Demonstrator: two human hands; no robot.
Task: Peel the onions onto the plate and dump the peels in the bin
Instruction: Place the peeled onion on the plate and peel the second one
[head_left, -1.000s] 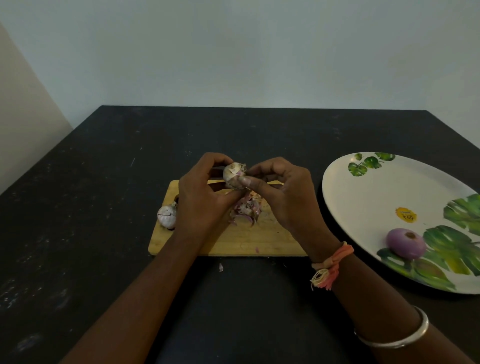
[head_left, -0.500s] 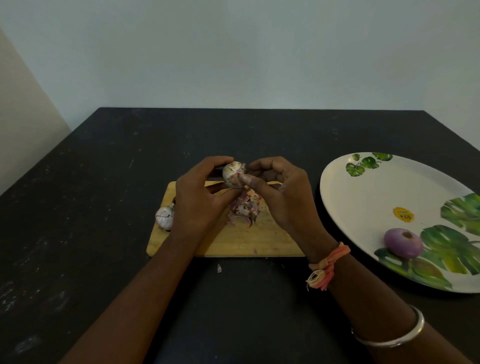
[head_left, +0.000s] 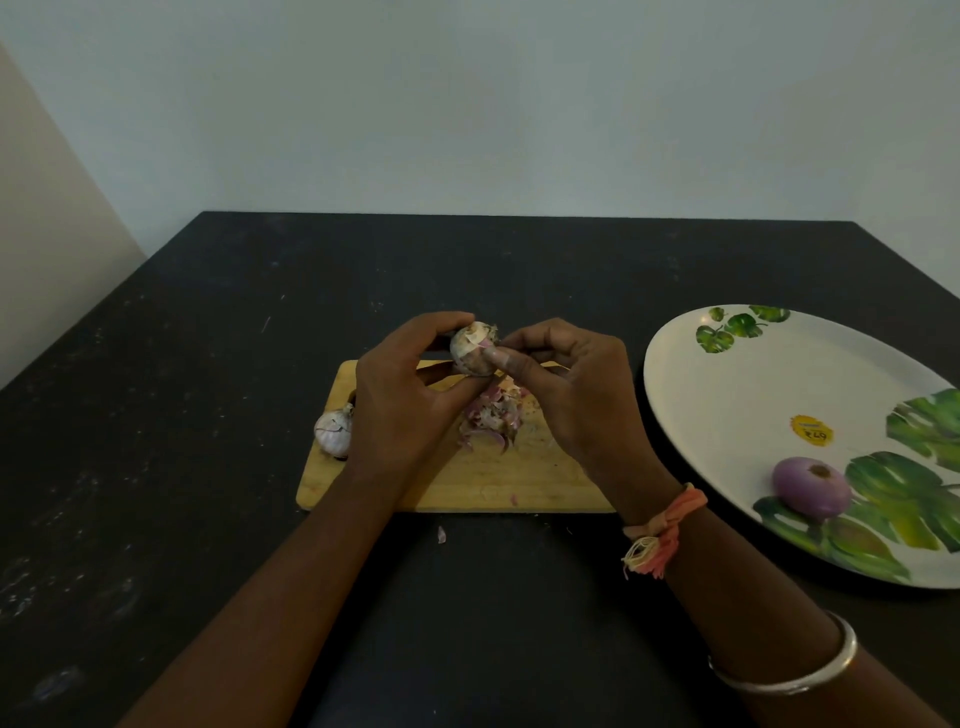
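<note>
A small onion (head_left: 471, 348) with papery pale skin is held above the wooden cutting board (head_left: 519, 483). My left hand (head_left: 405, 400) grips it from the left with thumb and fingers curled round it. My right hand (head_left: 571, 395) pinches its skin with thumb and forefinger on the right side. A heap of pink peels (head_left: 491, 418) lies on the board below the hands. Another unpeeled onion (head_left: 333, 431) sits at the board's left edge. One peeled purple onion (head_left: 810, 486) rests on the leaf-patterned white plate (head_left: 727, 395) at the right.
The board and plate sit on a dark table (head_left: 208, 415) that meets pale walls at the back and left. A stray bit of peel (head_left: 441, 534) lies on the table just in front of the board. No bin is in view.
Both hands have stayed at the onion; the right thumb has shifted slightly on its skin. The view has moved a little.
</note>
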